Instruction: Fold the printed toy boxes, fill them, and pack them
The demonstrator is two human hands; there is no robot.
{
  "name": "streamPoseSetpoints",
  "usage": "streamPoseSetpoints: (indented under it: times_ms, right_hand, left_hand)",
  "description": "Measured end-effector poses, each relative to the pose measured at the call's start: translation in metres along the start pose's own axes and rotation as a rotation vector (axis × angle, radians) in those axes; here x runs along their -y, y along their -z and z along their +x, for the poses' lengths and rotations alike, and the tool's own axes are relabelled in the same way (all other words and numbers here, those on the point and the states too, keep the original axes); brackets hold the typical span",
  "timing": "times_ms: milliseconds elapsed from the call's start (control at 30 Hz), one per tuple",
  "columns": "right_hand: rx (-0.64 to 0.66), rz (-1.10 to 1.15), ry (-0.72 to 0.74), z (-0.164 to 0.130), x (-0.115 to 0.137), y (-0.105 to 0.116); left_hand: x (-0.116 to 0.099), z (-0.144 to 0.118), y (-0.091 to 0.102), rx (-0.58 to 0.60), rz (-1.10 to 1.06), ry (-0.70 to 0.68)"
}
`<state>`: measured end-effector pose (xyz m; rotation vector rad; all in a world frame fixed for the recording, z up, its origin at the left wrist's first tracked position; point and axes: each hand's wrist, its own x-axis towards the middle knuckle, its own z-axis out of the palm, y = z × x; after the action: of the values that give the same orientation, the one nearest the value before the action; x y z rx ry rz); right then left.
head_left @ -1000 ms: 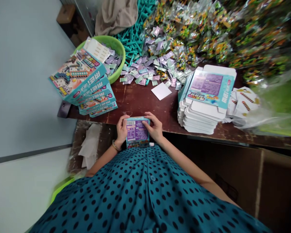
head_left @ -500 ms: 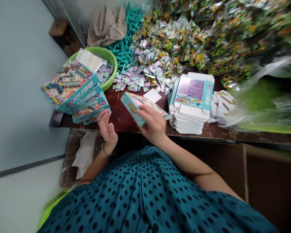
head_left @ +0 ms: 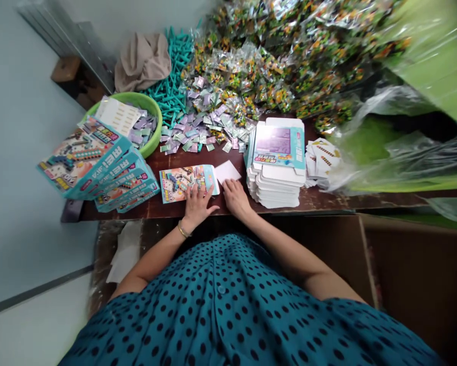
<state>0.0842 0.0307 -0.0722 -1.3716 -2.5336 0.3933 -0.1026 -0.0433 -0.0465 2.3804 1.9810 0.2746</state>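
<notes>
A printed toy box [head_left: 178,179] lies flat near the table's front edge, picture side up. My left hand [head_left: 197,207] rests on its right part, fingers spread and thumb pointing right. Just right of the box lies a square white paper [head_left: 228,171]. The fingers of my right hand [head_left: 236,199] are together and bent down onto the paper's near edge; its thumb is hidden. To the left leans a stack of filled toy boxes [head_left: 127,175]. A pile of flat box blanks [head_left: 276,183] stands to the right of my right hand.
Behind the box lie small sachets [head_left: 190,132], teal plastic sticks [head_left: 171,76] and bags of coloured pieces [head_left: 266,71]. A green basin [head_left: 155,137] with sachets stands behind the filled boxes. Printed cards [head_left: 323,158] and clear plastic [head_left: 369,152] are at the right.
The box has gone from my right hand down onto the table. My left hand has moved right from the filled stack onto it, and my right hand has come to the paper. The view has shifted.
</notes>
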Motion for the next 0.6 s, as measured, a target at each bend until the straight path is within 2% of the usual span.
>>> streamPoseSetpoints:
  times_ms: [67,133,233,300,333,433,500,600]
  right_hand:
    - [-0.031,-0.037,-0.010,-0.045,0.010,-0.002]
    - [-0.041,-0.023,0.026,-0.078,0.008,0.000]
    - [-0.062,0.103,0.119,-0.101,-0.014,0.009]
    - [-0.104,0.268,0.131,-0.103,-0.029,0.018]
    - [-0.148,0.368,0.092,-0.101,-0.035,0.023]
    - [-0.358,0.654,-0.166,-0.094,-0.041,0.045]
    - [-0.491,0.790,-0.305,-0.087,-0.038,0.065]
    - [-0.579,0.886,-0.330,-0.072,-0.028,0.102]
  left_hand:
    - [0.010,-0.004,0.001,-0.020,-0.014,-0.040]
    - [0.014,-0.006,0.002,-0.033,-0.027,-0.104]
    - [0.010,-0.005,0.004,-0.026,-0.026,-0.163]
    - [0.004,-0.004,0.004,-0.022,0.001,-0.196]
    - [0.001,-0.004,0.004,-0.028,0.018,-0.212]
    - [-0.005,-0.001,0.010,-0.071,0.006,-0.260]
    - [-0.007,0.004,0.024,-0.154,-0.073,-0.256]
    - [-0.006,0.015,0.065,-0.403,-0.257,-0.144]
